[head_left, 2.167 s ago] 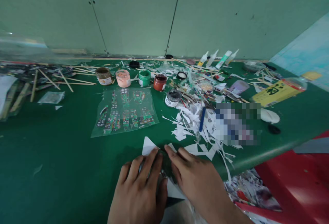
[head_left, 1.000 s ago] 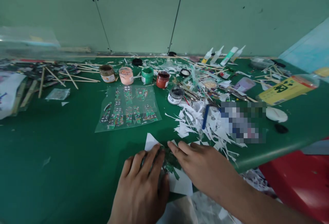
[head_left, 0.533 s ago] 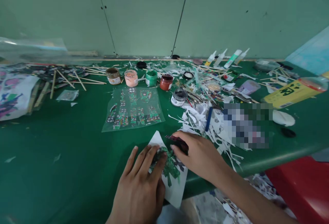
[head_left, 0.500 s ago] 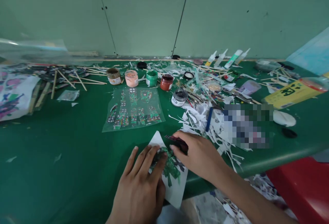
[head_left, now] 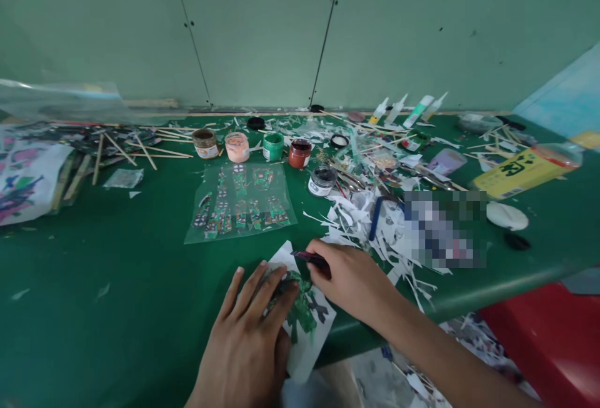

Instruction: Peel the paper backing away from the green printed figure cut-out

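Observation:
My left hand [head_left: 250, 320] lies flat with fingers spread on a white piece of paper [head_left: 304, 361], which has a green and dark painted shape [head_left: 304, 317] on it. The hand covers the left part of that shape. Closed around a dark utility knife [head_left: 312, 258], my right hand [head_left: 344, 273] is at the paper's upper right edge. The blade end points left, over the paper's top corner; whether it touches the paper I cannot tell. Beyond both hands lies a clear plastic sheet [head_left: 281, 174] bearing several small painted pieces.
Open paint jars [head_left: 273, 145] stand in a row behind the sheet. White paper strips [head_left: 347, 220], a blue stick [head_left: 375, 217] and glue bottles [head_left: 419, 111] are at the right, with a yellow-labelled container [head_left: 506, 174]. Thin wooden sticks [head_left: 98, 158] lie left. The table's front edge is near my wrists.
My right hand has shifted slightly left with the knife, and the blade end now lies over the paper's top corner. My left hand remains on the paper. The whole view has shifted a little.

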Demonstrator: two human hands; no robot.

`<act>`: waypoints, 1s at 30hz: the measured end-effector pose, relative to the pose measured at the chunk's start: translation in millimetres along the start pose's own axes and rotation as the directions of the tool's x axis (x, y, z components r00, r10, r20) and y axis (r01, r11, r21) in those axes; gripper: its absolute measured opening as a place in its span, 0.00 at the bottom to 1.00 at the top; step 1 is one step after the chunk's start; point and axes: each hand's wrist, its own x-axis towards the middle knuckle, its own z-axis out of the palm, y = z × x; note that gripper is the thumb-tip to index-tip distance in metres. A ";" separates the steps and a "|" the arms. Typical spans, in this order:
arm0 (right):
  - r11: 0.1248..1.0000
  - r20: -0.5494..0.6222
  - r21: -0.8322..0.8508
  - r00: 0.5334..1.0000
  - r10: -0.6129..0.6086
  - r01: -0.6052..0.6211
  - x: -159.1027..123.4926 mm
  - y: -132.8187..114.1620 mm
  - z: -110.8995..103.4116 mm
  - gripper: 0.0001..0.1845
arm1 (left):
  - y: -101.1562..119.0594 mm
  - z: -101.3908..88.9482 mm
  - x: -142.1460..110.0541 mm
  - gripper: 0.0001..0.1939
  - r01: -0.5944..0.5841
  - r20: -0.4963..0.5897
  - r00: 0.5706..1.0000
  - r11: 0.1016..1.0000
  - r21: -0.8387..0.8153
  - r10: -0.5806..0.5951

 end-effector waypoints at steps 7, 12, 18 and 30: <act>0.994 -0.104 -0.071 0.990 -0.094 0.087 -9.3 3.5 -4.3 0.15 | -18.4 -11.4 16.1 0.28 -0.101 0.121 0.987 0.994 -0.036 0.105; 1.000 -0.095 -0.015 0.995 0.019 -0.020 -3.6 -3.2 4.8 0.13 | -19.5 -12.1 18.5 0.19 -0.136 0.146 0.980 0.991 -0.014 0.137; 0.999 -0.062 0.005 0.997 0.036 -0.035 1.8 -0.1 8.6 0.12 | -30.8 -10.0 12.5 0.25 -0.231 0.187 0.957 0.973 0.024 0.223; 0.990 -0.100 -0.111 0.990 -0.097 0.086 -17.4 -2.8 -3.2 0.18 | -25.6 -3.3 9.6 0.28 -0.133 0.129 0.983 0.991 -0.010 0.134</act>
